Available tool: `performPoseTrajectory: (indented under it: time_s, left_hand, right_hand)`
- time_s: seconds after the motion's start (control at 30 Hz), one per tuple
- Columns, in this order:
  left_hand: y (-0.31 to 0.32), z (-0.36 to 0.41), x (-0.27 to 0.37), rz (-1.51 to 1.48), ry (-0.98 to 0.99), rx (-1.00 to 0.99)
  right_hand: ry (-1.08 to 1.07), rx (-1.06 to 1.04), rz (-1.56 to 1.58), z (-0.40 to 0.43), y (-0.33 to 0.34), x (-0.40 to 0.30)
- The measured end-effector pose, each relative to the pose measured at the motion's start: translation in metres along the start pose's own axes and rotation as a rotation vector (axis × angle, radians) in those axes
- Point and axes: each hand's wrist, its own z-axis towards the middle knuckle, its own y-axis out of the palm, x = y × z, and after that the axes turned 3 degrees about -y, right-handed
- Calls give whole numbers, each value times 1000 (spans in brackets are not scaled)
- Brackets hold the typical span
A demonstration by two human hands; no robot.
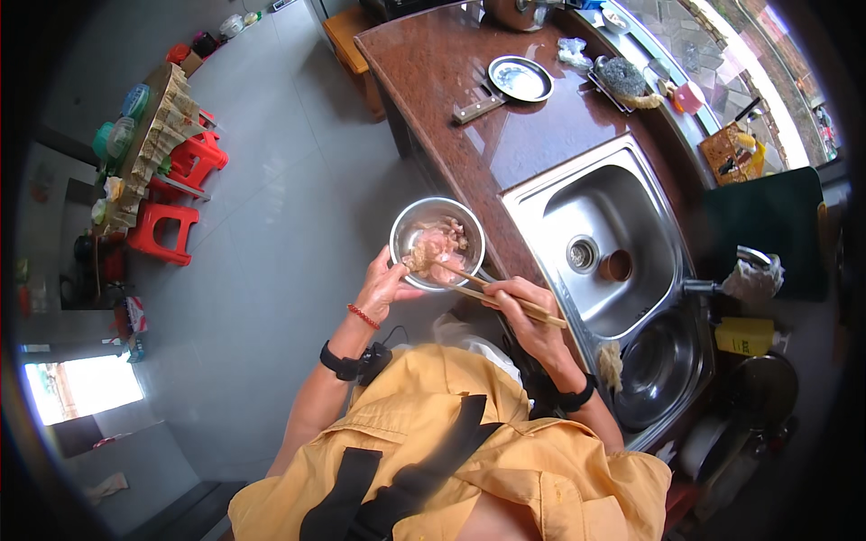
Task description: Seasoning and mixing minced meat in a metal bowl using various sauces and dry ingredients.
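Note:
A round stainless steel bowl (479, 233) is held by its rim in my left hand (382, 287), in front of my body and beside the countertop's edge. Pieces of raw meat (440, 247) lie in it, with a minced, light brown seasoning at their left side. My right hand (528, 311) grips a pair of wooden chopsticks (473, 284), whose tips reach into the bowl at the meat. Both wrists wear black bands, and a red beaded bracelet circles the left one.
To the right, a stainless steel sink (609, 182) holds a small brown cup (616, 266). A small frying pan (521, 79) sits on the stone countertop (433, 88). Yellow detergent bottle (744, 336) stands beyond the faucet (703, 287). Red plastic stools (166, 233) stand at the left.

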Motion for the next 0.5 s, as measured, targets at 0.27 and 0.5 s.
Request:
performPoseTrajectory:
  time_s: [0.27, 0.5]
  left_hand:
    - [11, 41, 31, -34, -26, 61]
    - [8, 74, 53, 2, 40, 68]
  right_hand:
    - [69, 118, -112, 54, -47, 3]
    - [302, 212, 266, 90, -22, 13]
